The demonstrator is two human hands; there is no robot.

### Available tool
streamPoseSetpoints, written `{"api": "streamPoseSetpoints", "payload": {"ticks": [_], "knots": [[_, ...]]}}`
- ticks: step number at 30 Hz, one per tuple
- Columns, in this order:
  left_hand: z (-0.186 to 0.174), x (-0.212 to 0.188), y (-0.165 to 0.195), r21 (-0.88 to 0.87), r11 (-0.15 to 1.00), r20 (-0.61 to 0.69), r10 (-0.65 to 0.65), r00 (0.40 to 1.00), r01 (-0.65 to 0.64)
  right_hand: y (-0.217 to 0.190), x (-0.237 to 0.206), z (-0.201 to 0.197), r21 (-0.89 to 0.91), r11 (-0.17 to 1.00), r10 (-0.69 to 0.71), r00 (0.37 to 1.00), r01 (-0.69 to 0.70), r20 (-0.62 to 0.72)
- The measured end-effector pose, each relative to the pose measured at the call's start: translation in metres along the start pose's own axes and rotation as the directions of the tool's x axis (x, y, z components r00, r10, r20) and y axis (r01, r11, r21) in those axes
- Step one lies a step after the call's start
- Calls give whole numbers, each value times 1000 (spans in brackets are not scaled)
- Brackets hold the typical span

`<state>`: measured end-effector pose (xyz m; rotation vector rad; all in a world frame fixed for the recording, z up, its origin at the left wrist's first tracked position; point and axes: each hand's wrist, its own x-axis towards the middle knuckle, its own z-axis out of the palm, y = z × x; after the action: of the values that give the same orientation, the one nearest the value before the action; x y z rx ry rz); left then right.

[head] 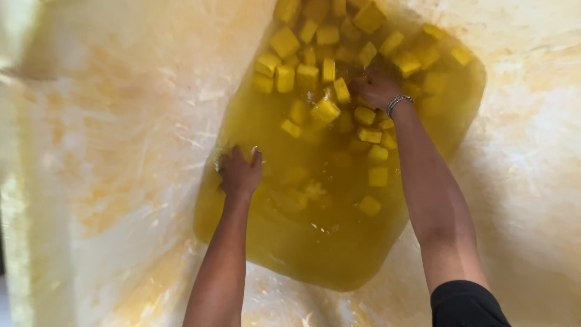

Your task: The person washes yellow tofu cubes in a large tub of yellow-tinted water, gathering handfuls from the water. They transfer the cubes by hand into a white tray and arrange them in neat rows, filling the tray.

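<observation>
Both arms reach down into a large pale tub (109, 151) whose sloped walls are stained yellow, with a pool of yellow liquid (315, 242) at the bottom. Many yellow cubes (327, 110) float or lie in it, packed thickest at the far end and thinning toward the near side, where a few sit sunk and dim.

The left hand (239, 172) rests at the left edge of the pool, fingers spread apart and dipping into the liquid, palm down; it grips nothing that can be seen. The right hand (376, 88), with a metal bracelet (398, 103) at the wrist, is down among the crowded cubes at the far end. Its fingers curl under the surface, so whether they are clamped on a cube or merely pushing cannot be told from this view.

The risks look plain enough. The cubes appear soft and wet, so a hard squeeze or a hasty sweep could crumble or dent them. The wet, slanted walls offer poor support, and a hand leaning there could slip and slosh liquid up the sides. The black sleeve (466, 306) is well clear of the pool, but the bracelet is just above the liquid and could catch on a cube.
</observation>
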<state>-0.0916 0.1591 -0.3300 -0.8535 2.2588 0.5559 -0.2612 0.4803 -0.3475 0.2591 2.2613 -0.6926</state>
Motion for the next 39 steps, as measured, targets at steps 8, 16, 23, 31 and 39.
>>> {"api": "streamPoseSetpoints", "payload": {"ticks": [8,16,23,31,39], "knots": [[27,14,-11,-421,905,56,92,994,-60,-19,-36,38,417,868,126,932,-270,341],[4,24,29,-264,916,-153,270,951,-303,-35,-57,71,310,928,252,960,-205,-119],[14,26,59,-402,809,-147,406,902,-429,-46,-51,102,137,969,-177,964,206,-197],[14,1,47,-7,971,450,215,867,-237,-16,-102,124,341,917,88,939,-206,332],[43,-5,3,77,987,677,53,734,-142,29,-145,206,86,995,0,846,-54,533]]}}
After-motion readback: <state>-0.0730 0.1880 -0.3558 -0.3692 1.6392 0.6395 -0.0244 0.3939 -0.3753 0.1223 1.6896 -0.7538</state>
